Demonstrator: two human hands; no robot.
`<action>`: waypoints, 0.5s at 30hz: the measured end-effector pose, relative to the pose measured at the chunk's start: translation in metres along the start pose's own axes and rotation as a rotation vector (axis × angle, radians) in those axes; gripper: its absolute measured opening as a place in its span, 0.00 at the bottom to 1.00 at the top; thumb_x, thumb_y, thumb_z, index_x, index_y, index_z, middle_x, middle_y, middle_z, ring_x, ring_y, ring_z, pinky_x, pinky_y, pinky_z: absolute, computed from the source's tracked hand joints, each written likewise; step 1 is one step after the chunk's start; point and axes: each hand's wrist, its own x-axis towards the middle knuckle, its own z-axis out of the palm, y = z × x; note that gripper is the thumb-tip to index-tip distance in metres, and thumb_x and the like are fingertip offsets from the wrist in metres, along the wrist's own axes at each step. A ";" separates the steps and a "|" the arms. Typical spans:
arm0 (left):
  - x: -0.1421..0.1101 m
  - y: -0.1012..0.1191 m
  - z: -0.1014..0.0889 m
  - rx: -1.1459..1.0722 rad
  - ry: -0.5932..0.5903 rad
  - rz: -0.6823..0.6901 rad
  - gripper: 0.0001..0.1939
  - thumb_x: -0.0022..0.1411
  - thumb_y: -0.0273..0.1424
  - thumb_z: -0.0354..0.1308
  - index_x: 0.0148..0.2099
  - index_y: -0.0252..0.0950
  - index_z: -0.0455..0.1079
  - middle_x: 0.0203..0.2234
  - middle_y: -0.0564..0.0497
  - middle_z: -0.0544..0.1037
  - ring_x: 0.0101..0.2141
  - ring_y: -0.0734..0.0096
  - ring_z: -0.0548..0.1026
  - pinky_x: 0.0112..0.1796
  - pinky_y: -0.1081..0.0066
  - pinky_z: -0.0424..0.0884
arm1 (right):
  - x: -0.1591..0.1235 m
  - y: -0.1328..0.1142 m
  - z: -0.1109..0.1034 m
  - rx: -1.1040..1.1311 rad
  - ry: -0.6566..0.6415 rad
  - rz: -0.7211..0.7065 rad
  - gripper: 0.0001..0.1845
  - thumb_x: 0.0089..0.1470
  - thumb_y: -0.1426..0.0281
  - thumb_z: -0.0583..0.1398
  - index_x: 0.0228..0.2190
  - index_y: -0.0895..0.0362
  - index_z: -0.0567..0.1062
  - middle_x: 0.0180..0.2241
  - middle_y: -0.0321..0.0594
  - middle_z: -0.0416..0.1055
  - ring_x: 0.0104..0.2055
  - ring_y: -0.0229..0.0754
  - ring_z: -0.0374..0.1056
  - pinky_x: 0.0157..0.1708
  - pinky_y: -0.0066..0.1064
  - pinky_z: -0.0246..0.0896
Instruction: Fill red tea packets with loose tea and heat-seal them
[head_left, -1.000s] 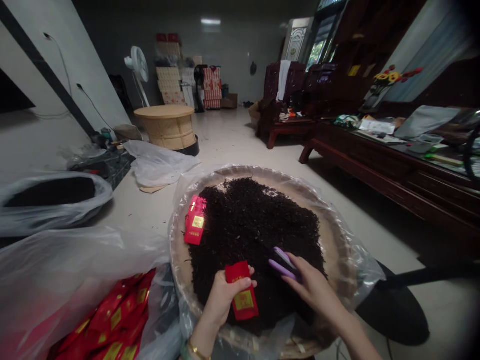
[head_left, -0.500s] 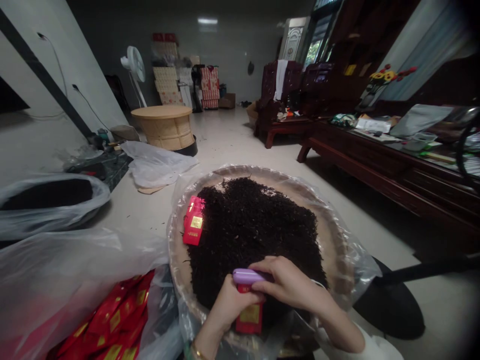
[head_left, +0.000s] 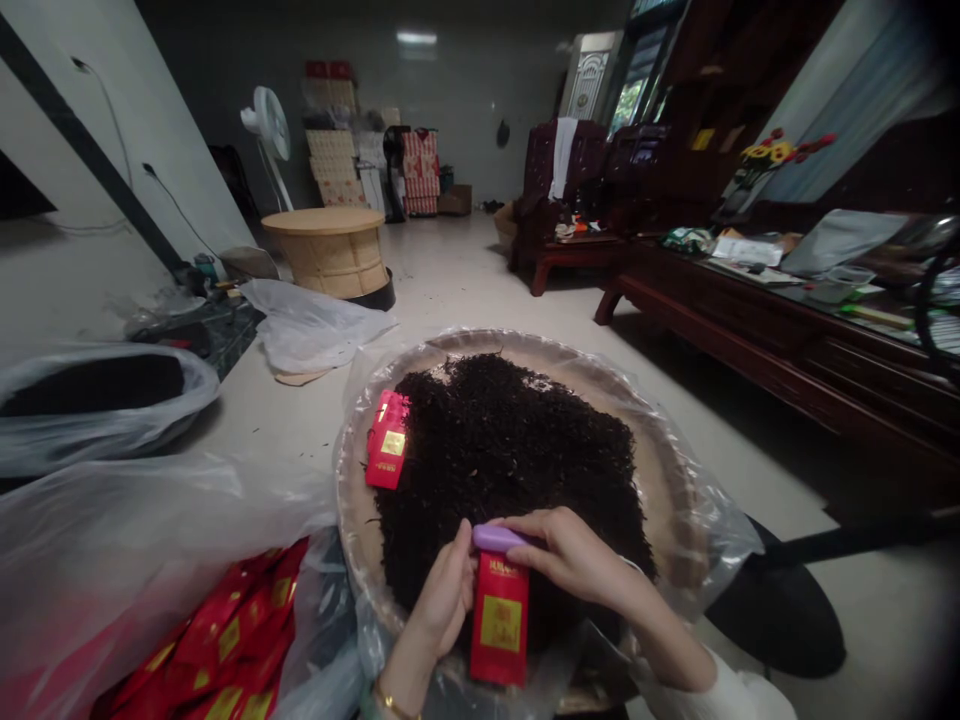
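"Where's the red packet (head_left: 499, 625)?"

"Over the near part of the dark tea (head_left: 495, 450), long axis upright in view, its top end pointing away from the person. (Whether it touches the leaves, I can't tell.) The tea sits in a round tray (head_left: 495, 343)."

"Who has it?"

"The left hand (head_left: 444, 592) is closed on the packet's upper left side. The right hand (head_left: 574, 555) pinches a purple sealer (head_left: 499, 538) across the top end, with the fingers almost together. (Sealer is my reading of its shape.)"

"What step is that?"

"It looks like work on the packet's top edge, since the tool sits right on it. That edge calls for being held flat and square."

"What's around them?"

"More red packets (head_left: 388, 440) lie against the tea on the tray's left side. A heap of red packets (head_left: 225, 630) fills a plastic bag (head_left: 150, 520) at lower left."
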 end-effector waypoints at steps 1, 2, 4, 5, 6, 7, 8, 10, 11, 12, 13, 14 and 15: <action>0.001 -0.001 -0.001 0.003 0.020 0.006 0.29 0.52 0.50 0.63 0.43 0.28 0.73 0.27 0.44 0.81 0.33 0.57 0.79 0.38 0.64 0.71 | 0.000 0.001 0.001 -0.005 0.000 0.000 0.20 0.58 0.59 0.55 0.50 0.50 0.74 0.44 0.41 0.78 0.41 0.49 0.74 0.39 0.30 0.63; 0.001 -0.002 -0.001 0.001 0.028 0.008 0.28 0.52 0.49 0.63 0.43 0.28 0.73 0.27 0.44 0.82 0.32 0.58 0.79 0.38 0.64 0.71 | 0.000 0.002 0.002 -0.015 0.001 -0.001 0.20 0.58 0.59 0.55 0.49 0.50 0.74 0.44 0.41 0.78 0.41 0.49 0.74 0.39 0.30 0.62; 0.002 -0.002 -0.002 -0.023 0.017 0.009 0.28 0.53 0.48 0.63 0.43 0.27 0.73 0.28 0.43 0.82 0.32 0.58 0.79 0.38 0.64 0.71 | 0.001 0.002 0.003 -0.044 0.008 -0.002 0.19 0.58 0.60 0.55 0.49 0.51 0.75 0.43 0.41 0.78 0.41 0.48 0.74 0.38 0.30 0.62; 0.002 -0.001 -0.001 -0.043 0.004 0.004 0.27 0.53 0.48 0.63 0.44 0.27 0.73 0.29 0.43 0.82 0.33 0.58 0.79 0.39 0.64 0.71 | 0.001 0.002 0.003 -0.062 0.013 -0.002 0.19 0.58 0.60 0.55 0.48 0.51 0.75 0.42 0.41 0.78 0.40 0.48 0.74 0.38 0.29 0.61; 0.002 -0.001 0.000 -0.065 -0.012 -0.005 0.27 0.54 0.48 0.61 0.44 0.27 0.73 0.30 0.42 0.82 0.34 0.58 0.79 0.40 0.64 0.71 | 0.001 0.001 0.004 -0.082 0.017 0.001 0.18 0.59 0.60 0.55 0.47 0.52 0.75 0.41 0.42 0.79 0.39 0.47 0.74 0.37 0.28 0.61; 0.002 0.000 0.001 -0.085 -0.028 -0.021 0.27 0.56 0.49 0.60 0.45 0.28 0.72 0.32 0.42 0.82 0.34 0.58 0.79 0.40 0.63 0.71 | 0.001 0.000 0.004 -0.104 0.021 0.007 0.17 0.59 0.61 0.55 0.45 0.52 0.76 0.39 0.42 0.79 0.38 0.46 0.73 0.36 0.28 0.60; 0.002 -0.001 0.002 -0.098 -0.042 -0.046 0.28 0.58 0.50 0.57 0.45 0.29 0.72 0.33 0.42 0.82 0.34 0.58 0.80 0.40 0.63 0.72 | 0.001 -0.001 0.004 -0.126 0.025 0.016 0.16 0.59 0.61 0.55 0.43 0.53 0.77 0.37 0.42 0.79 0.36 0.46 0.73 0.34 0.27 0.59; 0.001 -0.003 0.003 -0.094 -0.054 -0.112 0.31 0.60 0.54 0.49 0.45 0.29 0.71 0.33 0.41 0.81 0.30 0.59 0.80 0.35 0.63 0.73 | 0.002 -0.003 0.004 -0.165 0.038 0.035 0.14 0.59 0.62 0.55 0.38 0.55 0.78 0.33 0.42 0.78 0.34 0.44 0.72 0.32 0.26 0.57; 0.001 -0.006 0.003 -0.078 -0.043 -0.148 0.33 0.61 0.56 0.44 0.44 0.30 0.71 0.33 0.40 0.81 0.27 0.60 0.80 0.31 0.64 0.74 | 0.002 -0.003 0.004 -0.178 0.046 0.041 0.14 0.59 0.62 0.55 0.36 0.56 0.78 0.32 0.42 0.78 0.33 0.44 0.72 0.31 0.26 0.56; 0.000 -0.008 0.003 -0.056 -0.019 -0.180 0.35 0.60 0.58 0.41 0.43 0.30 0.70 0.32 0.40 0.81 0.24 0.61 0.79 0.28 0.65 0.73 | 0.002 -0.004 0.004 -0.184 0.056 0.044 0.14 0.59 0.63 0.55 0.35 0.56 0.77 0.31 0.41 0.78 0.32 0.43 0.71 0.30 0.26 0.55; 0.000 -0.011 0.002 -0.033 0.011 -0.200 0.37 0.60 0.59 0.39 0.42 0.30 0.70 0.30 0.40 0.81 0.22 0.63 0.78 0.25 0.66 0.73 | 0.003 -0.004 0.004 -0.181 0.062 0.048 0.13 0.59 0.63 0.55 0.34 0.56 0.77 0.30 0.41 0.77 0.31 0.43 0.71 0.30 0.26 0.55; 0.000 -0.014 0.002 -0.010 0.042 -0.208 0.37 0.59 0.59 0.38 0.41 0.30 0.70 0.29 0.40 0.81 0.20 0.64 0.77 0.23 0.67 0.72 | 0.003 -0.004 0.004 -0.168 0.061 0.052 0.13 0.59 0.63 0.55 0.34 0.56 0.77 0.30 0.40 0.77 0.31 0.43 0.70 0.30 0.26 0.55; 0.000 -0.017 0.001 0.010 0.068 -0.205 0.38 0.59 0.60 0.37 0.41 0.31 0.70 0.28 0.40 0.81 0.19 0.64 0.77 0.22 0.67 0.72 | 0.003 -0.003 0.004 -0.150 0.063 0.058 0.13 0.59 0.64 0.55 0.34 0.56 0.77 0.30 0.40 0.77 0.31 0.42 0.70 0.29 0.26 0.55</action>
